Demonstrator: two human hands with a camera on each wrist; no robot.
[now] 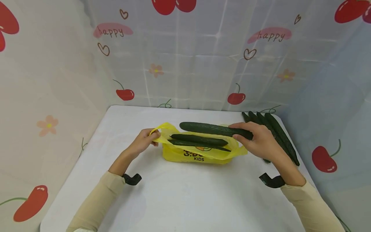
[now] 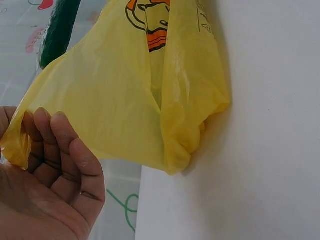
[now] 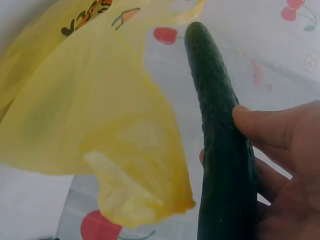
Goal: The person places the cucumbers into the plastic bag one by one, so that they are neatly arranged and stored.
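My left hand (image 1: 144, 140) pinches the left handle of a yellow plastic bag (image 1: 197, 157) and draws it outward. In the left wrist view the handle (image 2: 19, 142) sits between thumb and curled fingers. Two cucumbers (image 1: 200, 140) lie in the mouth of the bag. With thumb and fingers round its right end, my right hand (image 1: 258, 137) holds another cucumber (image 1: 207, 128) lengthwise above the back edge of the bag. The right wrist view shows that cucumber (image 3: 215, 115) beside the bag's right handle (image 3: 135, 195), which hangs loose.
Several more cucumbers (image 1: 279, 135) lie side by side at the table's back right corner, partly behind my right hand. The white table (image 1: 185, 196) meets a cherry-printed curtain (image 1: 188, 64) at the back and sides.
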